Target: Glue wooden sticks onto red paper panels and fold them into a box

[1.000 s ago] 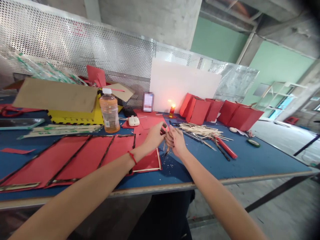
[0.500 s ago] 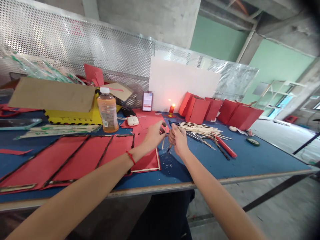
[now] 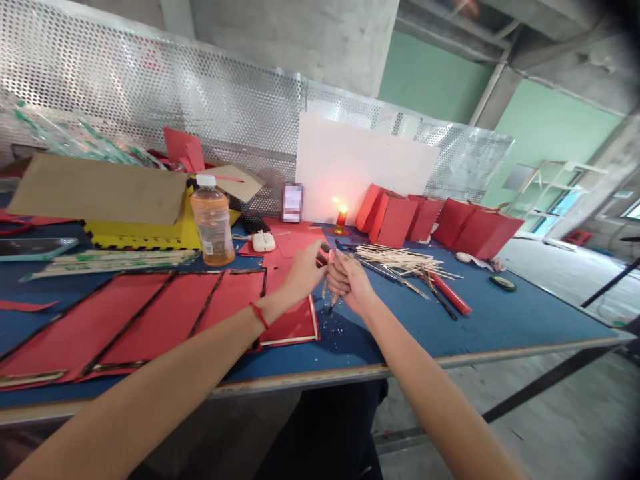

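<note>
My left hand [image 3: 305,270], with a red cord at its wrist, pinches a thin wooden stick [image 3: 324,289] that points down over the blue table. Close beside it, my right hand [image 3: 351,281] is closed around a slim tool with a dark tip [image 3: 331,309]; its kind is unclear, as my fingers cover most of it. Pale crumbs [image 3: 333,330] lie on the table below both hands. Left of them is a red sheet [image 3: 293,320] edged with pale sticks, joining red panels [image 3: 185,300] framed by dark strips.
A lit candle [image 3: 341,217] burns behind my hands. To the right are a pile of sticks [image 3: 400,258], a red tube [image 3: 453,297] and several red paper boxes [image 3: 395,220]. A drink bottle [image 3: 213,223], white earphone case [image 3: 263,241] and yellow carton [image 3: 140,230] stand left.
My right hand has shifted slightly left and down, with the tool's tip now lower. My left hand stays almost in place, still pinching the stick.
</note>
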The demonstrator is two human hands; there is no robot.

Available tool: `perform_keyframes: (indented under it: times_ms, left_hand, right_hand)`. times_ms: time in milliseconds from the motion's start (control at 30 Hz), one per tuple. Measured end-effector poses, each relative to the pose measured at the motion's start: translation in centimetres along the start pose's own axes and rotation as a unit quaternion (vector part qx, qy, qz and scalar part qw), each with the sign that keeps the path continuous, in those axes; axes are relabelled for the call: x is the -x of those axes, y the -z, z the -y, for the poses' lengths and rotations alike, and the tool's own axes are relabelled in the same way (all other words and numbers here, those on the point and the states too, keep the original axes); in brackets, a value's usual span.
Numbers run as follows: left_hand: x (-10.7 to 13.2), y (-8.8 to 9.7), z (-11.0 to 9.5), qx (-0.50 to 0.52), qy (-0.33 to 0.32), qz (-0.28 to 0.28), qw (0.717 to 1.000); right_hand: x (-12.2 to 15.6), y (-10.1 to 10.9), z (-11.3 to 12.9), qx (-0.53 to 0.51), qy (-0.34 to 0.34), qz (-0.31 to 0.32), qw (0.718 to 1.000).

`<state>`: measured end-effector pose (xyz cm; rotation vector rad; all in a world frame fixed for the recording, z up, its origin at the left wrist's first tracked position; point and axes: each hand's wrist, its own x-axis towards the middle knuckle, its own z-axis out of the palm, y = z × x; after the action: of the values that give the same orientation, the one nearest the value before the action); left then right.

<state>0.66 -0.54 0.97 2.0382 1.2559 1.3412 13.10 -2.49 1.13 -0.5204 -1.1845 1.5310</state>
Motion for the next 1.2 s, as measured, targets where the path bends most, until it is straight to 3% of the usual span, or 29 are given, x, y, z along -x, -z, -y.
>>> perform_keyframes:
  times_ms: [67,133,200,333,400,500,633,700,800,867,967,1033,1200]
  left_hand:
    - [0.0,0.1,-0.2,0.006,0.009,-0.005,1.000]
    - [0.0,0.2,-0.4,0.008,0.023,-0.016,1.000]
    - [0.0,0.2,-0.6,0.006,0.036,-0.029,0.999]
    - [-0.2,0.0,-0.4,0.028,0.044,-0.038,0.998]
    - [-0.4,0.0,0.0,0.048,0.056,-0.042,0.996]
    - [-0.9,0.0,0.3,0.076,0.091,-0.066,0.991]
    - [-1.0,0.0,0.3,0.101,0.109,-0.070,0.986]
    - [-0.9,0.1,0.2,0.084,0.095,-0.070,0.990]
    - [-0.6,0.0,0.2,0.032,0.066,-0.068,0.995]
    - [-0.5,0.0,0.3,0.013,0.059,-0.058,0.996]
    - [-0.4,0.0,0.2,-0.007,0.063,-0.056,0.996]
    - [-0.3,0.1,0.1,-0.020,0.056,-0.056,0.997]
    - [0.0,0.0,0.0,-0.017,0.019,-0.024,0.999]
  right_hand:
    - [-0.1,0.2,-0.1,0.007,-0.012,-0.030,0.999]
    - [-0.3,0.4,-0.2,0.004,0.049,-0.118,0.992]
    - [-0.3,0.6,0.0,-0.011,0.099,-0.145,0.984]
    - [0.1,0.2,0.2,-0.055,0.022,0.007,0.998]
    - [0.2,0.0,0.0,-0.052,-0.017,0.048,0.997]
    - [0.0,-0.1,-0.6,-0.020,0.004,0.006,1.000]
    - [-0.1,-0.1,-0.3,-0.005,0.121,-0.091,0.988]
    - [0.1,-0.2,0.0,-0.025,0.122,-0.061,0.990]
    - [0.2,-0.4,-0.1,-0.025,0.046,0.020,0.998]
    - [0.1,-0.4,-0.5,0.001,0.037,0.019,0.999]
    - [-0.1,-0.4,-0.8,0.013,0.114,-0.036,0.993]
    - [0.0,-0.4,-0.6,-0.004,0.138,-0.033,0.990]
    - [0.1,-0.5,-0.4,-0.011,0.062,0.035,0.997]
